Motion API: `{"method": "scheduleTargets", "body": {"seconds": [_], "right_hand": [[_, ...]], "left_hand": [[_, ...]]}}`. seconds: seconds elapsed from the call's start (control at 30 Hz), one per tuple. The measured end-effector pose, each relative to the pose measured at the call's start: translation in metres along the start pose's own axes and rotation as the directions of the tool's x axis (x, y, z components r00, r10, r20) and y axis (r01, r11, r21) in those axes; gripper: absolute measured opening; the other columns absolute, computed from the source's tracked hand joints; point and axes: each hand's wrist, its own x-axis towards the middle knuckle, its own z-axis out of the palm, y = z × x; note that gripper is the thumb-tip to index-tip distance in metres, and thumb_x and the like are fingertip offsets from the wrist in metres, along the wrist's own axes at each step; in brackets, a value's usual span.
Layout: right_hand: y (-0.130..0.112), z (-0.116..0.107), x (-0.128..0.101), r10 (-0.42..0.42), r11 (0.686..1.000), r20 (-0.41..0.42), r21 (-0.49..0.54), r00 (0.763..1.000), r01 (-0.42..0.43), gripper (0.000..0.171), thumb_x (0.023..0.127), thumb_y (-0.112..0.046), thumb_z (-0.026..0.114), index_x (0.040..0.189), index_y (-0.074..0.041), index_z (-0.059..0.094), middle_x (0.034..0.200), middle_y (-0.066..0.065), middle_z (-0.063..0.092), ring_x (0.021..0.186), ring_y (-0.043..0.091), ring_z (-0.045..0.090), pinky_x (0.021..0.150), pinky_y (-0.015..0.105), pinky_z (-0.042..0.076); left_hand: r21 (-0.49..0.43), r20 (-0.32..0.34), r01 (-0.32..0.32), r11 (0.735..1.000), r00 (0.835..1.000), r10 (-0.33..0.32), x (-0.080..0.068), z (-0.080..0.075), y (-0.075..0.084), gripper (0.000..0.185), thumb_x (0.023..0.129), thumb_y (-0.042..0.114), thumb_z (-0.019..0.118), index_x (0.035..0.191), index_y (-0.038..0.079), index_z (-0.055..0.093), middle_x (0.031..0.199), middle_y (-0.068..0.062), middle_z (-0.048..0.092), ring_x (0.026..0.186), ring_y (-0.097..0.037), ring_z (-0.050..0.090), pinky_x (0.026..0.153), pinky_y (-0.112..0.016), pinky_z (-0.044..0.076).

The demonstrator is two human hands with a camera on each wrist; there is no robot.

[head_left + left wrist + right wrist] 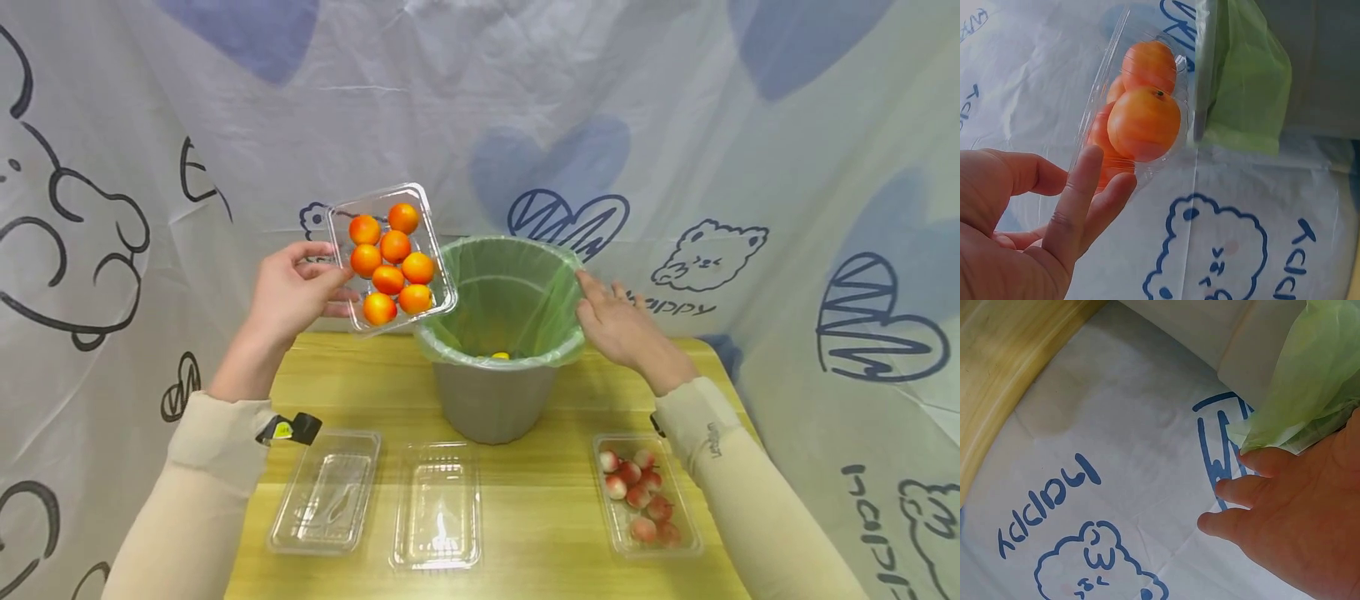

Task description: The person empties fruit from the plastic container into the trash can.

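My left hand (288, 287) pinches the edge of a clear plastic box (442, 287) and holds it up beside the bin's left rim. Several round orange fruits (387, 280) lie in the box, tilted toward me; a few show from the side (1144, 124) in the left wrist view. At the bin's right rim is my right hand (618, 321), its fingers (1235, 490) extended and touching the green bag (1310, 375). This green bag lines the grey bin (495, 404) and folds over its rim. Something small and yellow (500, 356) shows inside the bin.
On the wooden table (525, 517), two clear plastic boxes without fruit stand front left, one at the far left (326, 492) and another (437, 508) beside it. A clear box of red and white fruits (637, 492) stands at the right. A printed curtain (420, 108) surrounds the table.
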Motion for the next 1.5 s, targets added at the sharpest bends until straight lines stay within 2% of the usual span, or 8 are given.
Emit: {"method": "scheduleTargets", "body": {"seconds": [0.13,0.3,0.53,0.73,0.9,1.07,1.33,1.5], "right_hand": [[0.000,0.001,0.000,0.003,1.000,0.001,0.008,1.000,-0.003,0.068,0.108,-0.042,0.006,0.171,-0.017,-0.001,0.178,0.014,0.007,0.160,0.056,0.001,0.129,0.073,-0.006],[0.001,0.002,0.001,-0.006,1.000,0.003,0.009,1.000,0.006,0.068,0.108,-0.043,0.004,0.171,-0.018,-0.002,0.178,0.013,0.007,0.160,0.055,0.002,0.129,0.073,-0.006],[0.002,0.002,0.001,0.004,1.000,0.002,0.010,1.000,-0.004,0.068,0.108,-0.043,0.005,0.171,-0.018,-0.002,0.178,0.014,0.008,0.160,0.056,0.003,0.129,0.073,-0.006],[0.001,0.001,-0.001,0.001,1.000,0.001,0.019,1.000,-0.001,0.068,0.108,-0.043,0.005,0.171,-0.018,-0.001,0.177,0.016,0.011,0.160,0.055,0.004,0.129,0.074,-0.004],[0.001,0.002,-0.001,-0.002,1.000,-0.004,0.021,1.000,0.002,0.068,0.108,-0.043,0.006,0.171,-0.017,0.001,0.176,0.017,0.013,0.160,0.056,0.006,0.129,0.075,-0.003],[0.002,0.001,-0.001,-0.001,1.000,-0.005,0.025,1.000,0.001,0.068,0.108,-0.043,0.005,0.171,-0.017,0.000,0.176,0.017,0.013,0.160,0.055,0.005,0.129,0.074,-0.004],[0.003,0.001,0.000,0.000,1.000,0.006,0.018,1.000,0.000,0.068,0.108,-0.043,0.004,0.171,-0.017,-0.001,0.178,0.011,0.007,0.160,0.054,0.001,0.129,0.074,-0.007],[0.002,0.002,-0.001,-0.001,1.000,0.001,0.022,1.000,0.001,0.068,0.108,-0.043,0.004,0.171,-0.017,-0.001,0.178,0.011,0.008,0.161,0.053,0.002,0.129,0.073,-0.007]], "left_hand": [[0.026,0.011,-0.026,0.999,1.000,0.026,0.006,0.015,0.006,0.047,0.101,0.011,0.064,0.142,-0.003,0.047,0.087,0.008,0.070,0.070,-0.007,0.076,0.066,-0.028,0.068],[-0.006,0.035,-0.034,0.999,0.999,0.034,0.015,0.033,0.009,0.047,0.100,0.007,0.063,0.142,-0.006,0.047,0.093,0.000,0.071,0.067,-0.009,0.075,0.064,-0.030,0.068],[-0.041,0.051,-0.024,0.999,0.998,0.026,0.028,0.060,0.006,0.043,0.097,0.004,0.062,0.139,-0.002,0.052,0.106,-0.014,0.071,0.070,-0.017,0.076,0.065,-0.032,0.068],[-0.031,0.052,-0.074,0.997,0.996,0.075,0.033,0.077,0.000,0.037,0.097,0.001,0.060,0.133,-0.004,0.053,0.120,-0.029,0.069,0.074,-0.023,0.075,0.064,-0.037,0.069],[-0.004,0.021,-0.131,0.991,0.991,0.131,0.034,0.087,-0.005,0.036,0.094,0.002,0.061,0.129,-0.001,0.057,0.121,-0.027,0.072,0.078,-0.026,0.076,0.064,-0.040,0.069],[-0.034,-0.009,-0.190,0.981,0.982,0.190,0.033,0.096,-0.009,0.034,0.092,0.000,0.062,0.126,-0.001,0.059,0.119,-0.029,0.072,0.077,-0.028,0.076,0.061,-0.040,0.068],[-0.038,-0.024,-0.264,0.964,0.965,0.263,0.033,0.104,-0.011,0.032,0.093,-0.003,0.061,0.125,-0.004,0.057,0.115,-0.024,0.070,0.090,-0.050,0.074,0.056,-0.035,0.067],[-0.025,-0.032,-0.290,0.957,0.957,0.290,0.033,0.106,-0.013,0.031,0.093,-0.004,0.061,0.124,-0.004,0.057,0.113,-0.024,0.070,0.088,-0.050,0.074,0.056,-0.032,0.066]]}}
